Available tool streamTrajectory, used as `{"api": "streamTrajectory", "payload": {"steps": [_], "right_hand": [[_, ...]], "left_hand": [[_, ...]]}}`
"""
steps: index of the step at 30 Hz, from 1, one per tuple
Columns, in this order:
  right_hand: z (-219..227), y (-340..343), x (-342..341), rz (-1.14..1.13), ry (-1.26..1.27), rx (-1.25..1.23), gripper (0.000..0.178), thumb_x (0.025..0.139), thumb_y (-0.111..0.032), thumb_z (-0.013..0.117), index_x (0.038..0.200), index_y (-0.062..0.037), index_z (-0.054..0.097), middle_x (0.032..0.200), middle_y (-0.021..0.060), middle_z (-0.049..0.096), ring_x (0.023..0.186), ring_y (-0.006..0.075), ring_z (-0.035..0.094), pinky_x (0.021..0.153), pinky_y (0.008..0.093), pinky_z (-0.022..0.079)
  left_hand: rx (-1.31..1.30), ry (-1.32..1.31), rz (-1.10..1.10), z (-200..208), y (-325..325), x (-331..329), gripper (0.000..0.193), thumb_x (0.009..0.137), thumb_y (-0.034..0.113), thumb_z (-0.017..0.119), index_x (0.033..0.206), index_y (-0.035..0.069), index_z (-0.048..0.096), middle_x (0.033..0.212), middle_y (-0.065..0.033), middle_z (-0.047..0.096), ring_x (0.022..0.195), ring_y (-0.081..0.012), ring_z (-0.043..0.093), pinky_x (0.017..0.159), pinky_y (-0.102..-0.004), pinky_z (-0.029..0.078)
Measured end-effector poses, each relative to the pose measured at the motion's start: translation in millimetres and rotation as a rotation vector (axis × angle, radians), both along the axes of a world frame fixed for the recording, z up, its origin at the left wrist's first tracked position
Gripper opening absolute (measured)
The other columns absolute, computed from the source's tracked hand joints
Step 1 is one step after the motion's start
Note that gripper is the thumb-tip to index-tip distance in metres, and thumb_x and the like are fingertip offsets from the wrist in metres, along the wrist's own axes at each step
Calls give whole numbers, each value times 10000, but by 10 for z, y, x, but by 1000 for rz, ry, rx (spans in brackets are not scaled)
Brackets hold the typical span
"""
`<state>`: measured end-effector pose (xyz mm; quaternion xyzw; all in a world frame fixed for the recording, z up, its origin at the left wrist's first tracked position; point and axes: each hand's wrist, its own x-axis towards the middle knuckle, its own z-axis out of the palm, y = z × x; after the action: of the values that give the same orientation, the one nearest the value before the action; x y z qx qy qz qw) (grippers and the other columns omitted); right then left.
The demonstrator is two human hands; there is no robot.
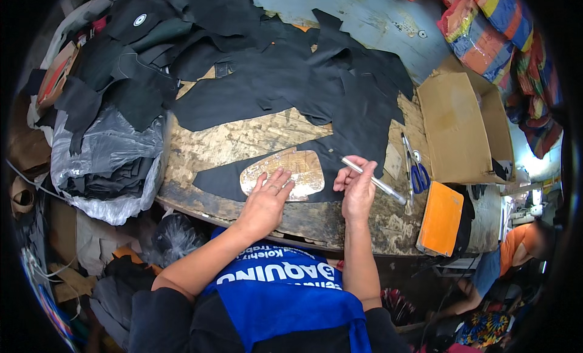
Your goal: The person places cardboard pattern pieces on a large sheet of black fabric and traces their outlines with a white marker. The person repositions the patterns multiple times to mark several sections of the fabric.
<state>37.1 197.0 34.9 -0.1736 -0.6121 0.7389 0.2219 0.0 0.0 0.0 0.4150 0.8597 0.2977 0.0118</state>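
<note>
A worn, rounded template [308,169], pale brown and scuffed, lies flat on a strip of black leather [220,180] near the table's front edge. My left hand [268,200] rests on the template with its fingers spread, pressing it from above. Just right of it, my right hand [357,192] is raised with a slim silver-white pen [384,187] held between thumb and fingers. The pen slants across the hand, one end toward the leather and the other toward the right. Large black leather pieces [267,80] spread over the table beyond both hands.
Blue-handled scissors [419,178] lie to the right, beside an orange pad-like object [441,219]. An open cardboard box [450,125] stands behind them. At left sits a clear plastic bag [100,198] of dark scraps. Another person [513,253] is at the lower right.
</note>
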Motion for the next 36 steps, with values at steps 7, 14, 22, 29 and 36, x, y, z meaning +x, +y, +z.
{"api": "streamTrajectory", "payload": {"steps": [7,14,22,29,36], "right_hand": [[185,-600,-292,639,-64,352,228,893,-151,601,1020,35,631,931,102,684,842,171,649,755,281,519],[213,-833,-587,901,-43,783,199,812,-136,621,760,53,655,755,184,652,707,326,639,670,374,498],[168,-1037,-747,579,-58,850,194,807,-140,629,740,41,654,726,209,637,689,345,638,663,390,506],[131,-630,-844,155,-206,922,215,796,-159,638,775,52,670,667,184,651,605,277,665,574,341,502],[-45,-261,-821,55,-187,851,214,846,-125,620,787,80,631,630,139,651,608,177,674,561,289,512]], "left_hand": [[-97,-79,35,30,57,58,398,771,21,497,1162,-33,544,1193,-233,533,1201,-366,459,1030,-469,333],[288,-311,113,-198,78,67,386,795,-15,464,1176,-67,493,1210,-281,477,1135,-410,470,966,-480,374],[233,-163,25,-181,71,47,404,819,48,453,1207,-45,512,1213,-237,512,1189,-385,445,1031,-503,314],[42,22,77,14,98,46,406,805,54,466,1198,-18,539,1306,-193,486,1301,-350,356,1073,-548,232],[-111,37,64,187,149,-44,429,735,27,535,1162,19,576,1308,-159,495,1226,-334,438,988,-513,339]]}}
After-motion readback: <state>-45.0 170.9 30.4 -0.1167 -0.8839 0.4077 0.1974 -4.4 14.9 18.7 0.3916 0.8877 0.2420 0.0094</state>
